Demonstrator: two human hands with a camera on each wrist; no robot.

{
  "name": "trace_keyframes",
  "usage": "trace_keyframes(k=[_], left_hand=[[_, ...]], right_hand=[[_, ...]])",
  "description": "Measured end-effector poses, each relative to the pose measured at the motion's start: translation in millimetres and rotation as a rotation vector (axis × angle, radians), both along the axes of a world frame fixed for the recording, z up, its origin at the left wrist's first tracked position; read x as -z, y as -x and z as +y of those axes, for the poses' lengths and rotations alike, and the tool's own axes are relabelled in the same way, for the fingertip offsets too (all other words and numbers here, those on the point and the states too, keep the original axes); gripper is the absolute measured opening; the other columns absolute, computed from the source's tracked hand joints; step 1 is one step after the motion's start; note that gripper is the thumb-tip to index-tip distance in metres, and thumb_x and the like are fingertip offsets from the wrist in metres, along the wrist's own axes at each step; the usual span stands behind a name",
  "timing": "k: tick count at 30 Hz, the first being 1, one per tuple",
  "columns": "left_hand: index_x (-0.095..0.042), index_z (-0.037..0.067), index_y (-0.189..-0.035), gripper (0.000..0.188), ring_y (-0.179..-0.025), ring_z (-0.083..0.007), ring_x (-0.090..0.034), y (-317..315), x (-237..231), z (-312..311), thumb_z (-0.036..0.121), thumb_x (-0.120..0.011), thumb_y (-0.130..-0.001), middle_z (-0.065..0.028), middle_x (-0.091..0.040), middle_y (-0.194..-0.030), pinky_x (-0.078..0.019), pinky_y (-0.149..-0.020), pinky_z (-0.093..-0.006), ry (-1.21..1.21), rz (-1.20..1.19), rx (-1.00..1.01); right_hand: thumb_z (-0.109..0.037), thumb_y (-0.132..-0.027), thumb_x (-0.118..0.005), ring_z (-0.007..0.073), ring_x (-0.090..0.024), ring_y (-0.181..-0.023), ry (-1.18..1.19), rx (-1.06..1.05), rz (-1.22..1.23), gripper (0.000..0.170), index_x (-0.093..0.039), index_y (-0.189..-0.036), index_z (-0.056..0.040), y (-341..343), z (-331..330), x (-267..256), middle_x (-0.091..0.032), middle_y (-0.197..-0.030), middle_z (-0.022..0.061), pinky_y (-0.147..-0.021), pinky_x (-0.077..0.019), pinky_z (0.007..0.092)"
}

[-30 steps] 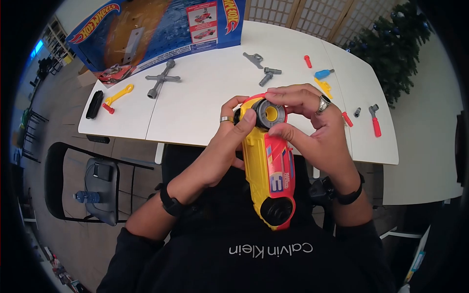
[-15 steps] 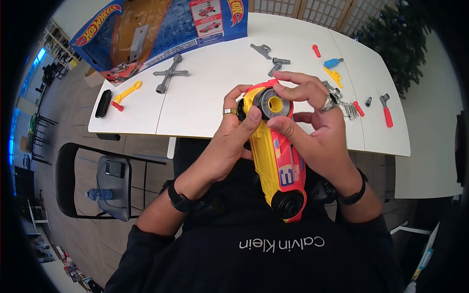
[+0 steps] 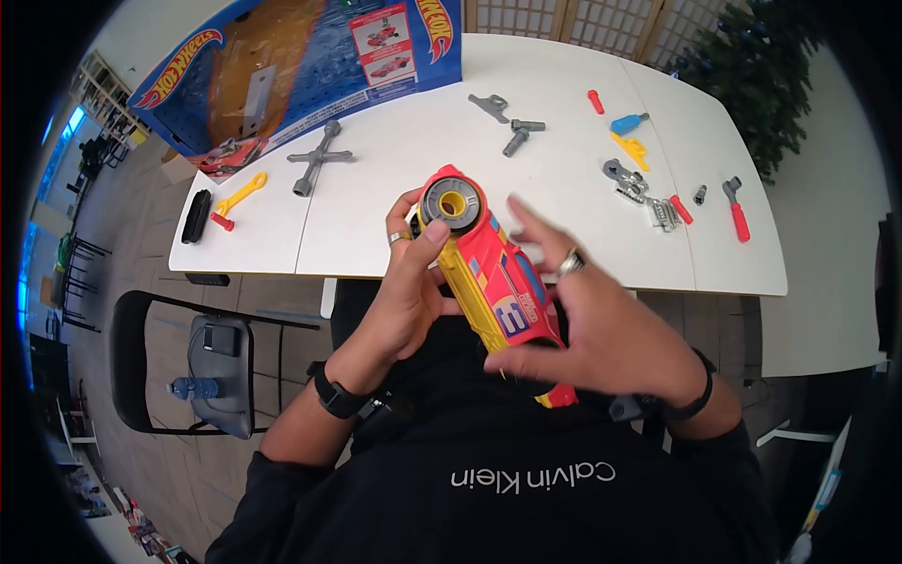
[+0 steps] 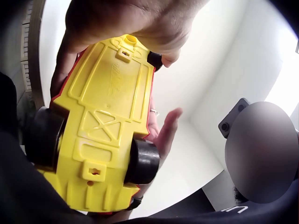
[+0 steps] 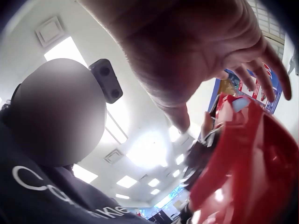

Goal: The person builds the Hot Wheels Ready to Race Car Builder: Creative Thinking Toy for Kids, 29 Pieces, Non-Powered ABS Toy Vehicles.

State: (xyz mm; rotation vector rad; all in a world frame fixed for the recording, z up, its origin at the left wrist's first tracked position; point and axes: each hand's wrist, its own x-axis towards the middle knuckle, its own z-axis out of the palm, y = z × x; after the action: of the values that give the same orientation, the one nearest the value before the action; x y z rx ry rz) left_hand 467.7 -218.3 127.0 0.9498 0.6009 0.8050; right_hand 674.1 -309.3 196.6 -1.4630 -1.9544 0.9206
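Note:
A red and yellow toy car (image 3: 507, 291) is tilted on its side above the lap in the head view. My left hand (image 3: 404, 291) grips its upper end, thumb beside the grey wheel (image 3: 451, 204) with a yellow hub. The right hand (image 3: 601, 329), fingers spread, is at the car's lower side; whether it touches is unclear. In the left wrist view the yellow underside (image 4: 105, 116) and black wheels (image 4: 142, 161) show. The right wrist view has the open right hand (image 5: 187, 51) over the red body (image 5: 252, 158).
On the white table (image 3: 395, 179) lie a grey cross wrench (image 3: 320, 158), a yellow wrench (image 3: 241, 194), a black part (image 3: 195, 216), a blue piece (image 3: 629, 123), a red-handled tool (image 3: 738, 211) and a silver engine piece (image 3: 662, 214). A large box (image 3: 291, 75) stands at the back left.
The right hand has let go of the wheel end, opened and moved down along the car. The car has shifted left, its lower end swinging right.

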Motion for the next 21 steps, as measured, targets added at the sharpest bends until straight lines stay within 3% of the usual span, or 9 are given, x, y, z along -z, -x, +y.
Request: trace_keyframes(k=[7, 12, 13, 15, 16, 17, 18, 19, 21], left_hand=[[-0.006, 0.024, -0.159, 0.086, -0.137, -0.0302, -0.056, -7, -1, -9, 0.047, -0.067, -0.103, -0.0181, -0.036, -0.154, -0.0626, -0.096, -0.0575, -0.037, -0.058, -0.055], [-0.010, 0.027, -0.168, 0.090, -0.146, -0.0270, -0.047, 13, -13, 2, 0.043, -0.070, -0.102, -0.0131, -0.040, -0.160, -0.0468, -0.112, -0.0561, -0.021, 0.041, 0.046], [-0.018, 0.022, -0.168, 0.090, -0.147, -0.0277, -0.046, 22, -15, 12, 0.037, -0.075, -0.100, -0.0142, -0.043, -0.160, -0.0454, -0.115, -0.0513, -0.038, 0.123, 0.049], [-0.024, 0.011, -0.167, 0.090, -0.148, -0.0226, -0.045, 35, -21, 31, 0.030, -0.077, -0.096, -0.0121, -0.044, -0.161, -0.0470, -0.116, -0.0468, -0.216, 0.293, 0.097], [-0.042, 0.003, -0.159, 0.073, -0.146, -0.0208, -0.049, 40, -21, 42, 0.010, -0.078, -0.095, -0.0127, -0.054, -0.154, -0.0462, -0.118, -0.0406, -0.403, 0.369, 0.101], [-0.042, 0.003, -0.159, 0.073, -0.146, -0.0208, -0.049, 42, -25, 50, 0.010, -0.078, -0.095, -0.0127, -0.054, -0.154, -0.0462, -0.118, -0.0406, -0.407, 0.367, 0.099], [-0.048, 0.002, -0.154, 0.067, -0.143, -0.0206, -0.053, 43, -31, 56, 0.005, -0.078, -0.094, -0.0123, -0.058, -0.151, -0.0467, -0.117, -0.0394, -0.413, 0.382, 0.164], [-0.053, 0.001, -0.150, 0.062, -0.139, -0.0203, -0.057, 43, -36, 62, -0.001, -0.078, -0.093, -0.0118, -0.062, -0.147, -0.0472, -0.117, -0.0383, -0.420, 0.397, 0.228], [-0.056, -0.001, -0.147, 0.056, -0.133, -0.0196, -0.062, 41, -31, 74, -0.006, -0.075, -0.095, -0.0118, -0.065, -0.143, -0.0504, -0.115, -0.0364, -0.635, 0.404, 0.227]], right_hand=[[-0.010, -0.082, -0.080, 0.0427, -0.066, -0.123, -0.188, 0.085, -0.115, 0.096, -0.029, -0.163, -0.0047, 8, -11, 18, -0.050, -0.142, 0.0263, -0.099, -0.0584, 0.0439], [-0.009, -0.079, -0.078, 0.0410, -0.072, -0.107, -0.232, 0.064, -0.189, 0.091, -0.037, -0.160, -0.0066, -16, 11, -3, -0.062, -0.130, 0.0251, -0.095, -0.0590, 0.0433], [-0.010, -0.078, -0.078, 0.0405, -0.073, -0.103, -0.283, 0.057, -0.219, 0.089, -0.039, -0.159, -0.0070, -24, 18, -5, -0.067, -0.124, 0.0245, -0.094, -0.0591, 0.0428], [-0.009, -0.077, -0.075, 0.0368, -0.075, -0.102, -0.078, 0.000, -0.292, 0.088, -0.039, -0.157, -0.0075, -37, 32, -27, -0.072, -0.115, 0.0233, -0.091, -0.0593, 0.0398], [-0.009, -0.076, -0.075, 0.0353, -0.075, -0.099, -0.019, -0.032, -0.324, 0.089, -0.039, -0.158, -0.0082, -42, 41, -31, -0.072, -0.117, 0.0233, -0.089, -0.0593, 0.0390], [-0.009, -0.076, -0.074, 0.0338, -0.076, -0.096, 0.037, -0.066, -0.358, 0.090, -0.038, -0.158, -0.0090, -47, 49, -35, -0.073, -0.119, 0.0232, -0.087, -0.0593, 0.0383], [-0.010, -0.075, -0.073, 0.0328, -0.076, -0.090, -0.181, -0.156, -0.284, 0.091, -0.037, -0.159, -0.0106, -57, 58, -15, -0.073, -0.123, 0.0234, -0.084, -0.0589, 0.0379], [-0.010, -0.075, -0.073, 0.0328, -0.076, -0.090, -0.191, -0.160, -0.290, 0.091, -0.037, -0.159, -0.0106, -57, 64, -20, -0.073, -0.123, 0.0234, -0.084, -0.0589, 0.0379], [-0.009, -0.075, -0.074, 0.0328, -0.076, -0.091, 0.039, -0.152, -0.411, 0.092, -0.037, -0.159, -0.0113, -55, 75, -33, -0.072, -0.130, 0.0224, -0.084, -0.0588, 0.0382]])
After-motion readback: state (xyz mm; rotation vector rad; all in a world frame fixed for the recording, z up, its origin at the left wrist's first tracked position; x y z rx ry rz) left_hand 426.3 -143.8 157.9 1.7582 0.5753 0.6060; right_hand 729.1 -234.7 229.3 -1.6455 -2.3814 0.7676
